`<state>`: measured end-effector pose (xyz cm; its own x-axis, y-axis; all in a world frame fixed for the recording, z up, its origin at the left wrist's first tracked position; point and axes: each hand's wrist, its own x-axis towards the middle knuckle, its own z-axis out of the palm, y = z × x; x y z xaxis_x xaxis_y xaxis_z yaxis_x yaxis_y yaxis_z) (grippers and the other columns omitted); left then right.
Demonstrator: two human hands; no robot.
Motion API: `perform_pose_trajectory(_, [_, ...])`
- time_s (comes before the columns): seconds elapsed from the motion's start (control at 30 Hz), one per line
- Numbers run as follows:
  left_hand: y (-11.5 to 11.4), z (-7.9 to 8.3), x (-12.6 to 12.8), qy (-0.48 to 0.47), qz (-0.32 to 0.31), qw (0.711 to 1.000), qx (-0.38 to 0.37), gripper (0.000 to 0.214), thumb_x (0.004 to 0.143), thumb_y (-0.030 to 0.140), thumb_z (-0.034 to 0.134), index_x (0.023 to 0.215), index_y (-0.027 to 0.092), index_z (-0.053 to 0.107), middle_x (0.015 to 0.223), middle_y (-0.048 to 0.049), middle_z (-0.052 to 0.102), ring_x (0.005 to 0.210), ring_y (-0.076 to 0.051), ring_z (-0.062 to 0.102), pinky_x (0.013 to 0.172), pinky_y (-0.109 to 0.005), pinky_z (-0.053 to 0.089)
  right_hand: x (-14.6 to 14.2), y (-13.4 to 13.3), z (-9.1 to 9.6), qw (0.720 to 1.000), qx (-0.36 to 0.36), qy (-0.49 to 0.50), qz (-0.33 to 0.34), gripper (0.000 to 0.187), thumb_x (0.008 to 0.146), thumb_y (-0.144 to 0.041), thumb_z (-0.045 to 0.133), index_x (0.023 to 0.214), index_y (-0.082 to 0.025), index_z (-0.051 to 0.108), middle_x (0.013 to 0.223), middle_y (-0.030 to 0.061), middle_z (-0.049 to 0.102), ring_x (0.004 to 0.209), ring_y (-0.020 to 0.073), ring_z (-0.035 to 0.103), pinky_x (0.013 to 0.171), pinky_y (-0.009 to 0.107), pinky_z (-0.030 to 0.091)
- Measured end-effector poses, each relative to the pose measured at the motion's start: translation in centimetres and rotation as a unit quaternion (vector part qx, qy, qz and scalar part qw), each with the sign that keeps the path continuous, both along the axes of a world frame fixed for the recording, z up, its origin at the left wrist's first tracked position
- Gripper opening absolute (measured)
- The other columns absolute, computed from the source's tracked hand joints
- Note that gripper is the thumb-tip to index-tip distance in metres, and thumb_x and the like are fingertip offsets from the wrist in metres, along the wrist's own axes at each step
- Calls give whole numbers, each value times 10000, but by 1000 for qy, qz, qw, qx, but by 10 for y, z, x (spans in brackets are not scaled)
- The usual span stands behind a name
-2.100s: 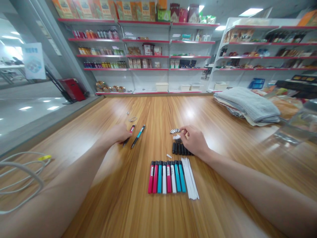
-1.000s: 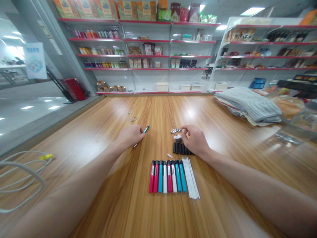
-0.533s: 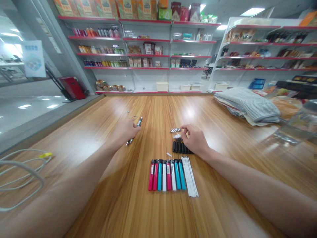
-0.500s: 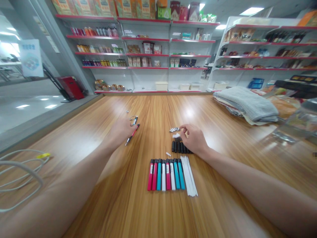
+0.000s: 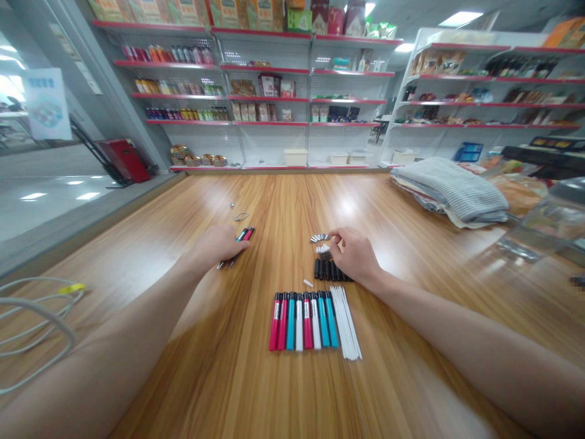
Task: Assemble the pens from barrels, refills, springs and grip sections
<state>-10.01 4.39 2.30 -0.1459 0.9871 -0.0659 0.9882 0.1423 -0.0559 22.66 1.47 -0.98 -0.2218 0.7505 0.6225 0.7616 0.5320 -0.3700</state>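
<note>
The left hand (image 5: pixel 214 243) has its fingers (image 5: pixel 236 246) across 1 slim teal-and-black pen (image 5: pixel 242 234) and 1 slim red-and-black pen (image 5: pixel 249 233) on the wood-grain bench (image 5: pixel 219 366); pinching, I cannot tell. The right hand (image 5: pixel 354 252), curled, grip unclear, partly hides black cylindrical sleeves (image 5: pixel 326 269).

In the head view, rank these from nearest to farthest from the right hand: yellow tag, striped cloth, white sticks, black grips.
1. Black grips: at the right hand, partly hidden by it.
2. White sticks: nearer the wearer.
3. Striped cloth: farther back, rightward.
4. Yellow tag: far left.
</note>
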Motion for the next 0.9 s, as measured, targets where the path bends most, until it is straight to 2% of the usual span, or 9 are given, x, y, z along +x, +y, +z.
perform_pose_trajectory(0.27, [2,-1,0,6,1,1000,7,455,732,520,518,903,139,697,877,-150,710,817,-255,658,673,-275,458,0,-1,1,1000,1,0,3,195,784,-133,498,927,-184,620,845,48,625,799,185,568,727,301,439])
perform_pose_trajectory(0.4, [0,1,1,4,7,1000,-2,456,729,516,510,879,130,702,785,-143,710,788,-258,665,649,-269,459,0,0,0,1000,5,2,0,197,781,-128,496,925,-181,620,844,46,628,793,181,568,724,295,433])
perform_pose_trajectory(0.67, [-6,5,4,-43,32,998,-23,474,760,531,470,832,112,680,562,-93,650,577,-209,643,581,-259,450,0,0,-1,1000,8,2,-3,199,782,-129,494,926,-183,621,836,43,627,780,181,566,713,293,428])
perform_pose_trajectory(0.8, [-6,2,2,-19,19,999,25,483,750,540,488,940,130,660,681,-110,688,653,-234,654,616,-283,458,0,1,-1,1000,7,6,1,198,784,-135,499,935,-178,620,842,48,629,778,181,567,714,292,431])
perform_pose_trajectory(0.9, [-4,0,2,-1,0,1000,20,465,741,539,494,917,146,669,787,-137,703,725,-255,661,630,-292,459,0,1,-2,1000,5,9,1,202,779,-133,502,933,-179,624,852,52,632,780,182,567,720,296,432])
